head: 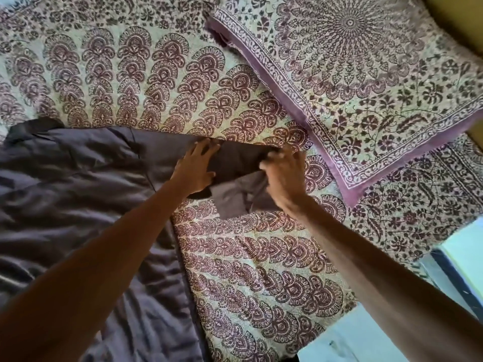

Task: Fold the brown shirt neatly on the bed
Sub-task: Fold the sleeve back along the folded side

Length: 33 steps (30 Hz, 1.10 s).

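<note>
The brown shirt lies spread over the left half of the bed, wrinkled, with one sleeve stretched out to the right. My left hand rests flat on the sleeve near the shoulder, fingers apart. My right hand is closed on the sleeve's end, and the cuff part hangs folded below it. The motion blurs the right fingers.
A patterned pillow lies at the upper right, close to the sleeve end. The bedspread has a maroon print. The bed's right edge drops to a pale floor with a dark bar at the lower right.
</note>
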Motion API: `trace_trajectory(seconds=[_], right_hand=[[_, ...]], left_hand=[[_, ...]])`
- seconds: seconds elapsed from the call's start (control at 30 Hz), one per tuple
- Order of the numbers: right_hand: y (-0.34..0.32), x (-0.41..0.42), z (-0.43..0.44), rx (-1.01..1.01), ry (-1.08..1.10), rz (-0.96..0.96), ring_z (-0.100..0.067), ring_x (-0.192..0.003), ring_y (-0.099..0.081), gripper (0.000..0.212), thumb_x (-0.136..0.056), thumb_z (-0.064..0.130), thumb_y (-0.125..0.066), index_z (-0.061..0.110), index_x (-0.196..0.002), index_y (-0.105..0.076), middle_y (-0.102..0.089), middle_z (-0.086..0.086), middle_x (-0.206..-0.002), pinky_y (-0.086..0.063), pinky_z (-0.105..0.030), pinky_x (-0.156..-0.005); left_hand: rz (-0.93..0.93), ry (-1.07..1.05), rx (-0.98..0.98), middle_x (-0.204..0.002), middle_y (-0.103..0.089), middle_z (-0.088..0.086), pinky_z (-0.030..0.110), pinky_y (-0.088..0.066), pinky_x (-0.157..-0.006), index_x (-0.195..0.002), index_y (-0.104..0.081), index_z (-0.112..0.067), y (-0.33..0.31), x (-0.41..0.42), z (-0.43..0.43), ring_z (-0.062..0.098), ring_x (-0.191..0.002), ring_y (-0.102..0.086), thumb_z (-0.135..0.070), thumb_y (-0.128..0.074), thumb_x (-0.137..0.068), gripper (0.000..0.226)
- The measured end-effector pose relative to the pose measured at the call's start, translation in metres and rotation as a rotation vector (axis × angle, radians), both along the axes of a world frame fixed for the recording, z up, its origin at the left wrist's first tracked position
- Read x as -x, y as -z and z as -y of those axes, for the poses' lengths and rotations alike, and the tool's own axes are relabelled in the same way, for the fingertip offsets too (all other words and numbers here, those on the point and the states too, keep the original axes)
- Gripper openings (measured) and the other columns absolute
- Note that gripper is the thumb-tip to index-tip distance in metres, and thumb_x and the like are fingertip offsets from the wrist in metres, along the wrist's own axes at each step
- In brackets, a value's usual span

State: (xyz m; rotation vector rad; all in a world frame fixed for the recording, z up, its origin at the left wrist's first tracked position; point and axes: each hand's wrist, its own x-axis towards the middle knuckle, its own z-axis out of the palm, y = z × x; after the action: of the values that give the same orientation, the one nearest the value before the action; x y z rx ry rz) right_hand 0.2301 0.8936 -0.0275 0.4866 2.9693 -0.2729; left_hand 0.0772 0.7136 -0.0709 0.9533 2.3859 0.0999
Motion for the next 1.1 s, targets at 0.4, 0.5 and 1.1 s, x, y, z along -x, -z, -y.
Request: trace_trajectory(seconds=[0.4,0.5,1.1], right_hand=[[-0.029,-0.012,-0.086,-0.214,0.479,-0.17,-0.025,-0.094,-0.053,0.016,-0.09,0.024,-0.063,0.008,-0.092,-0.061,-0.064,-0.007,-0.092,-0.038,-0.041,-0.087],[-0.031,-0.019,-0.082,-0.263,0.486,-0.118,-0.025,-0.099,-0.052,0.021,-0.081,0.024,-0.074,0.009,-0.09,-0.061,-0.065,-0.005,-0.097,-0.036,-0.039,-0.086],[0.018,-0.002,-0.026,-0.156,0.288,-0.011,-0.024,-0.08,-0.061,0.042,-0.062,0.032,-0.086,0.01,-0.092,-0.068,-0.067,-0.007,-0.087,-0.051,-0.036,-0.073]], left_hand=[[0.05,-0.051,0.041,-0.162,0.009,0.0,0.065,-0.015,-0.112,-0.152,-0.001,-0.033,-0.005,-0.027,-0.034,0.032,-0.148,0.007,-0.05,-0.061,-0.085,0.092],[0.028,-0.003,0.018,-0.161,0.009,-0.002,0.065,-0.016,-0.112,-0.152,0.001,-0.035,-0.008,-0.041,-0.043,0.031,-0.148,0.006,-0.046,-0.066,-0.082,0.098],[0.007,0.034,-0.044,-0.161,0.001,0.004,0.064,-0.025,-0.111,-0.151,-0.002,-0.04,0.007,-0.042,-0.05,0.04,-0.146,-0.004,-0.037,-0.073,-0.078,0.102]])
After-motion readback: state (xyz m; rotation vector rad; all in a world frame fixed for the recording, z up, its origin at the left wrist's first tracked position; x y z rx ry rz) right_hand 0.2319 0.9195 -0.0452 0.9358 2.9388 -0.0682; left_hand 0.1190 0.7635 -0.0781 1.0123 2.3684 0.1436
